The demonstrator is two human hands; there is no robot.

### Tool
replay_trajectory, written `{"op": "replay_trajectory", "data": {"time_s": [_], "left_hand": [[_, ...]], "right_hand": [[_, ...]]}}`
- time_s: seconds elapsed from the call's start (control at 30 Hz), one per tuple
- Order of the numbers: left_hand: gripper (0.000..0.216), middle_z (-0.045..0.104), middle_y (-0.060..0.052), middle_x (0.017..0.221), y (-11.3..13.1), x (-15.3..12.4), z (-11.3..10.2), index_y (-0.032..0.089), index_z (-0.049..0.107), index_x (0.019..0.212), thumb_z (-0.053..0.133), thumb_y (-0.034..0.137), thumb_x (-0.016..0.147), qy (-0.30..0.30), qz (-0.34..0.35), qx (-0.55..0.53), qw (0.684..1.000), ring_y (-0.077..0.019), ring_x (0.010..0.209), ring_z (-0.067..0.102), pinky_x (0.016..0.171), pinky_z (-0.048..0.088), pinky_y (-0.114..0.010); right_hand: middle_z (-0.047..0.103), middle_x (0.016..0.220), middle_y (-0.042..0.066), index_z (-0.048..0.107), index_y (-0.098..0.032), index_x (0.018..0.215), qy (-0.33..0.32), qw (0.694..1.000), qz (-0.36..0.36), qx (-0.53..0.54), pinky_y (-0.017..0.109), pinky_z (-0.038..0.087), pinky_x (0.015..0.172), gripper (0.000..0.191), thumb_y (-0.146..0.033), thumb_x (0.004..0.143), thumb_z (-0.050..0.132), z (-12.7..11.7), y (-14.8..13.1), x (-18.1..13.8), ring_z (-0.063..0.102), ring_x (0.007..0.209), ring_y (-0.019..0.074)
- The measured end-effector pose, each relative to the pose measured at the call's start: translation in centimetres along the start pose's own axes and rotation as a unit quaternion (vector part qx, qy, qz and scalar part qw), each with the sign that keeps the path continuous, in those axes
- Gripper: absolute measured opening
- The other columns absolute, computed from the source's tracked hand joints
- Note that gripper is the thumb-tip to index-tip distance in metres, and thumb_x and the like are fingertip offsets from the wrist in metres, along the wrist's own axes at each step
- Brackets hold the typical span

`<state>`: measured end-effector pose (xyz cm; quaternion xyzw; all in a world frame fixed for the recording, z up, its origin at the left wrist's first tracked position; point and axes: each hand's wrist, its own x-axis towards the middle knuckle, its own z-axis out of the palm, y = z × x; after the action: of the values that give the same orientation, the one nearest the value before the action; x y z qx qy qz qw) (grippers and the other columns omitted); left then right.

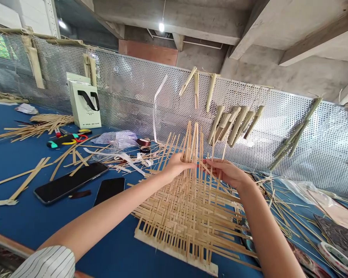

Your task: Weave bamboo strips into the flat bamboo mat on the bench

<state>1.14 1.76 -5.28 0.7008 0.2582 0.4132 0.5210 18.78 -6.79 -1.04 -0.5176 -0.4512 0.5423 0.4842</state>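
Woven mat [176, 214]: lies at mid-length of the blue tabletop [14, 216], between front and back edges, strip ends projecting on its sides. Left hand [175, 166]: closed around a bundle of upright strips [193, 141] at the mat's far side. Right hand [227, 172]: thumb and fingertips pinching a thin strip just beside that bundle.

Obstructions: a white ribbon [133, 165] and a plastic bag [116, 137] lie beyond the left forearm, toward the back edge. Two phones, a large one [72, 182] and a smaller one [111, 188], lie left of the mat; the forearm partly covers the smaller. Pliers [59, 141] and a pale box [85, 104] stand farther toward the back-left corner. Loose strips crowd the mat's right side; a tape roll [338, 258] lies near the front-right corner.
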Motion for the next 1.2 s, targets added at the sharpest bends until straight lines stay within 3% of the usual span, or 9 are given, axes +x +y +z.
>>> {"op": "replay_trajectory", "data": {"time_s": [0.4, 0.77, 1.2], "left_hand": [[0.039, 0.054, 0.002, 0.063, -0.04, -0.01, -0.03, 0.015, 0.058, 0.079, 0.072, 0.04, 0.054, -0.001, -0.006, 0.015, 1.0, -0.0098, 0.052, 0.046, 0.045, 0.03, -0.023], [0.037, 0.06, -0.001, 0.07, 0.2, -0.1, -0.02, 0.015, 0.059, 0.084, 0.073, 0.033, 0.055, -0.002, -0.002, -0.019, 1.0, -0.0123, 0.061, 0.053, 0.053, 0.037, -0.024], [0.035, 0.065, -0.005, 0.083, 0.44, -0.16, -0.06, 0.015, 0.059, 0.085, 0.073, 0.028, 0.056, -0.018, -0.017, -0.065, 0.998, -0.0168, 0.073, 0.059, 0.064, 0.044, -0.027]], "right_hand": [[0.067, 0.076, 0.003, 0.071, -0.016, 0.08, -0.004, 1.0, -0.007, -0.001, 0.014, 0.045, 0.053, 0.011, -0.023, 0.072, 0.066, 0.29, -0.06, -0.07, 0.058, 0.062, 0.0072], [0.064, 0.071, 0.001, 0.069, -0.016, 0.078, -0.037, 0.997, -0.036, -0.058, 0.017, 0.041, 0.054, 0.015, -0.027, 0.069, 0.07, 0.46, 0.24, 0.24, 0.053, 0.059, 0.0066], [0.065, 0.072, 0.002, 0.068, -0.016, 0.077, 0.013, 0.999, -0.023, -0.041, 0.018, 0.041, 0.055, 0.02, -0.024, 0.06, 0.076, 0.48, 0.33, 0.35, 0.056, 0.063, 0.0083]]}}
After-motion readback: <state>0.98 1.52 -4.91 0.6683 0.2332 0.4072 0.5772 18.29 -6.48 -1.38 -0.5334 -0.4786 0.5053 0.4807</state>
